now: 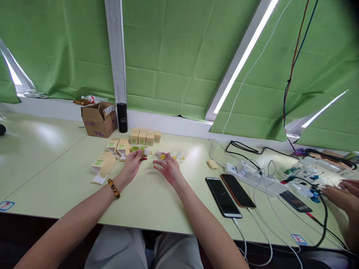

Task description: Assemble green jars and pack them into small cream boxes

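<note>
My left hand (133, 165) wears a beaded bracelet and pinches a small green tube-like item with a whitish end (146, 151); its exact kind is too small to tell. Close by on the right, my right hand (171, 172) has its thumb and finger on a small clear container with a yellow round label (162, 157), its other fingers spread. Two similar clear containers (182, 155) sit just beyond that hand. Left of my left hand lie several opened small cartons with green labels (104, 163). Behind them stand several closed tan boxes (142, 137).
At the back left are a cardboard box (99, 121) and a black cylinder (122, 117). Phones (223, 197), a white power strip (254, 179) and tangled cables fill the right side. Another person's hand (340, 196) is at the far right edge.
</note>
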`<state>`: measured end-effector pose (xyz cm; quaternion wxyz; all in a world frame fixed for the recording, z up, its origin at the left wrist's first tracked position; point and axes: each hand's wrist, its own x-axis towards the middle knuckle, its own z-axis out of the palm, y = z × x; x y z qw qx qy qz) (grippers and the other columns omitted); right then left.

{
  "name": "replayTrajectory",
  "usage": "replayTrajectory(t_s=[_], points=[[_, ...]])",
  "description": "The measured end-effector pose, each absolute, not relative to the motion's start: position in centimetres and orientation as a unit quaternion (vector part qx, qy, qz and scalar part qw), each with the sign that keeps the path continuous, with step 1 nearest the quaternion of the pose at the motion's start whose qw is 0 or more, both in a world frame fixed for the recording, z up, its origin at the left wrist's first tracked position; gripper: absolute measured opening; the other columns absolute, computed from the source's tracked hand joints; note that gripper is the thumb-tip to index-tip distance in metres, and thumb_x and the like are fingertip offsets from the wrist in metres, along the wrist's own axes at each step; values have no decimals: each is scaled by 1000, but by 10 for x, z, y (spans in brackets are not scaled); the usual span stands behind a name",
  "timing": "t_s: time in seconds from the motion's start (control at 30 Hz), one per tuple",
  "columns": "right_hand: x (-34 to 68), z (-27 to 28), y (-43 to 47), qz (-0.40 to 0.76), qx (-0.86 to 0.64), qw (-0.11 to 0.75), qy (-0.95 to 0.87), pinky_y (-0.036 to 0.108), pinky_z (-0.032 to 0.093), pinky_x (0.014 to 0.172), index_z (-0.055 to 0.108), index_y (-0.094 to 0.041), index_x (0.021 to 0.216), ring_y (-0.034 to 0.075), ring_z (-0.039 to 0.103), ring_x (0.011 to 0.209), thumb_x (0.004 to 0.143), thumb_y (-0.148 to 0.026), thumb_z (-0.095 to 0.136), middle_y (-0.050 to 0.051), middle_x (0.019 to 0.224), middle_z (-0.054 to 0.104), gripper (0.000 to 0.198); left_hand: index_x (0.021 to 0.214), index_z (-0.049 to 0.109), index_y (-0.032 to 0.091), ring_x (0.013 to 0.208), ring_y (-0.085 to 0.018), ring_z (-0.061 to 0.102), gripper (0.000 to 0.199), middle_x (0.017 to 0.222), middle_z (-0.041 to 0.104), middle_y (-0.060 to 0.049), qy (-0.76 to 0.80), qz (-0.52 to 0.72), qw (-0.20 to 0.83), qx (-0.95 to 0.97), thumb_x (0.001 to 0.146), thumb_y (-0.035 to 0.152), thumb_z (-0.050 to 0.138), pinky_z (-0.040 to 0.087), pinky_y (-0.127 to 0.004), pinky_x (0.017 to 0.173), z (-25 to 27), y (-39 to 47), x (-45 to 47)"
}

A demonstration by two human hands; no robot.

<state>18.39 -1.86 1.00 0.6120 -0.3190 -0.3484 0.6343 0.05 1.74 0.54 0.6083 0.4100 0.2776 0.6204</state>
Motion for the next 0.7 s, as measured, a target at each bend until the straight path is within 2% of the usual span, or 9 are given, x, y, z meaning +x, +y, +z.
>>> replayTrajectory(t_s=[0.07,0.17,0.27,0.33,0.43,0.53,0.63,0.7], points=[[182,9,-19,592,-327,626,-387,43,65,85,66,-24,106,20,72,90,70,-57,89,4,109,68,54,91,78,14,88,-16,63,42,99,74,-8,276,620,607,414,73,51,88,52,-31,83,6,17,0],[179,6,-22,430,-395,636,-505,44,63,91,67,-27,116,21,67,98,67,-37,92,6,121,63,56,90,77,15,89,-16,63,39,98,73,-8,273,620,606,418,75,49,87,52,-31,84,6,17,0],[179,1,-27,246,-420,606,-629,48,56,102,61,-29,135,27,61,119,74,-26,84,10,135,57,65,88,76,15,88,-15,62,37,96,71,-6,269,622,604,420,74,48,88,52,-31,83,7,16,0],[178,-2,-32,190,-398,590,-676,52,49,111,53,-30,144,29,57,128,81,-22,76,11,139,57,68,86,75,16,87,-15,61,37,94,70,-5,265,625,601,421,73,48,89,52,-30,82,8,16,0],[176,-3,-38,211,-368,589,-688,54,41,118,49,-32,146,30,54,134,86,-23,73,11,142,59,65,86,75,17,87,-14,62,36,94,70,-4,259,629,598,424,74,47,88,52,-30,83,9,14,1],[172,-1,-40,275,-362,604,-655,52,43,116,47,-33,146,30,58,129,82,-27,81,11,142,60,73,89,74,17,90,-15,63,34,96,70,-4,254,637,586,433,76,46,87,52,-31,86,9,14,0],[169,0,-34,355,-362,628,-590,46,56,101,49,-34,141,23,68,102,75,-34,89,9,133,64,78,94,74,18,94,-17,64,34,100,71,-5,257,648,553,457,78,46,85,51,-32,88,7,15,-1],[169,0,-27,422,-359,634,-540,38,61,81,57,-30,129,18,69,84,75,-43,88,6,116,70,63,98,74,19,95,-17,63,34,103,71,-6,260,652,527,479,80,46,83,51,-31,89,6,15,-2]])
